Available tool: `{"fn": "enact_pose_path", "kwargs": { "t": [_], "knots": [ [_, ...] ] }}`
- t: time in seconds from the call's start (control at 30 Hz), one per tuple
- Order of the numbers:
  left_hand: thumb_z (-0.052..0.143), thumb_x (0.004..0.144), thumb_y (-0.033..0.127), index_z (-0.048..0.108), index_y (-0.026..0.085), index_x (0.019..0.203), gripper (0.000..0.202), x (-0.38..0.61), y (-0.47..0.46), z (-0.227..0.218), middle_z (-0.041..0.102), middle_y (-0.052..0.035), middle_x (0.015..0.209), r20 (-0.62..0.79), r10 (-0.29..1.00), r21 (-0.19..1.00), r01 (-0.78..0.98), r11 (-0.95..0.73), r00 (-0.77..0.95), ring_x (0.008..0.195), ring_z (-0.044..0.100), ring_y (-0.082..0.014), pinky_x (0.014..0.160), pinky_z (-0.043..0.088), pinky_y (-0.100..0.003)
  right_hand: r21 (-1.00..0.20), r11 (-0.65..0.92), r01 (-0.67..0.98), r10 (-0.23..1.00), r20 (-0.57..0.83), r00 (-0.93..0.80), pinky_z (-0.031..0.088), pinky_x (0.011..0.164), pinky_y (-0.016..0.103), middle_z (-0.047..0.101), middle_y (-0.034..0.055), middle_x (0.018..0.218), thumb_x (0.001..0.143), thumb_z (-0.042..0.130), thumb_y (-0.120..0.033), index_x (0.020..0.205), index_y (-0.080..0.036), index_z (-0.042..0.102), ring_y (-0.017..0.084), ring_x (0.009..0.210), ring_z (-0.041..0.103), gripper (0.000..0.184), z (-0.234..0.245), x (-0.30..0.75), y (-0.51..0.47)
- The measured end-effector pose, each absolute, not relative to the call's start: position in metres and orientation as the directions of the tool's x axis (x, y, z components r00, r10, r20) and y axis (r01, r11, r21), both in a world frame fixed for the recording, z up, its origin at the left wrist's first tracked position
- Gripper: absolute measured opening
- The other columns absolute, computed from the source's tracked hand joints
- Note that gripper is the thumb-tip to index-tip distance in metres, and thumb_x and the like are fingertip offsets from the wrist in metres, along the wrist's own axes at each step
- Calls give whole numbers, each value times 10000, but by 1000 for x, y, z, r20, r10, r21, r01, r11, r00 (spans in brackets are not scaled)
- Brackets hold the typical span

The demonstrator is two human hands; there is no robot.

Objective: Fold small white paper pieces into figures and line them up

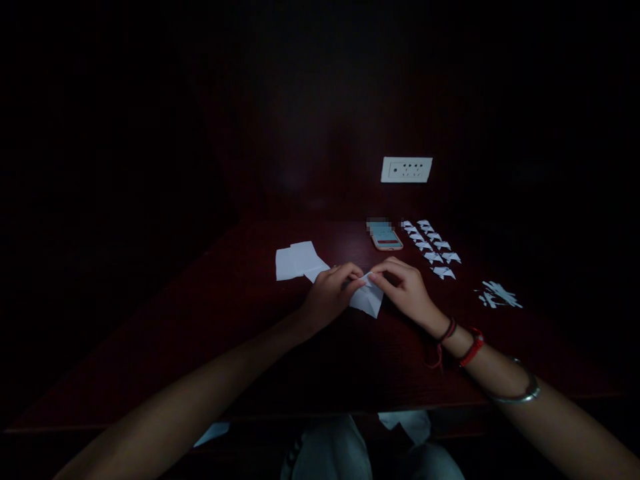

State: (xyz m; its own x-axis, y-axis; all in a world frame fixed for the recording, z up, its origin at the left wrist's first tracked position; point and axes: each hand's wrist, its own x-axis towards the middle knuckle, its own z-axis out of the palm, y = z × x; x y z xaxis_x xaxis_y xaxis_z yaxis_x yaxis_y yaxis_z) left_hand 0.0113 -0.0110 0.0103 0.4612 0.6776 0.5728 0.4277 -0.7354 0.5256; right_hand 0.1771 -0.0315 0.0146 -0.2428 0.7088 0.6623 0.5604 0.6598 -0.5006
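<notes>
Between my two hands is a white sheet of paper (369,303), partly folded, with its lower corner pointing toward me. My left hand (334,287) pinches its upper left edge between thumb and fingers. On the other side my right hand (403,287) pinches the upper right edge, its fingertips close to the left ones. Part of the paper's top is covered by the fingers. Just beyond my left hand lie overlapping white paper sheets (295,261), flat on the dark red table (225,313).
A phone (386,237) with a lit screen lies at the back. Right of it several small folded paper pieces (443,273) stand in two rows. Thin paper scraps (501,294) are heaped farther right. A socket plate (407,170) is on the wall. More paper (407,424) shows below the table's front edge.
</notes>
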Motion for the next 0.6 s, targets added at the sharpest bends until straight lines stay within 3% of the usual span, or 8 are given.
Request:
{"fn": "enact_pose_path", "kwargs": {
  "t": [0.23,0.47,0.6],
  "knots": [
    [481,758,237,510,177,774,69,15,-10,10,564,31,719,506,705,592,395,-703,497,672,527,-94,626,403,-208,-525,617,586,746,628,-222,342,586,230,517,7,652,780,451,-237,694,-164,555,114,630,464,154,13,177,-32],
    [465,752,240,521,171,782,94,13,-9,11,562,25,710,458,724,631,384,-674,517,646,512,-91,599,388,-207,-666,593,453,797,567,-208,351,564,212,501,-7,645,771,445,-216,657,-160,507,100,613,456,141,8,178,-25],
    [447,754,227,507,173,785,87,10,-5,5,548,22,722,465,740,656,372,-656,486,662,504,-93,596,389,-207,-620,607,498,791,529,-306,360,596,220,517,-2,686,755,490,-276,722,-165,519,109,654,473,119,8,181,-23]
  ]
}}
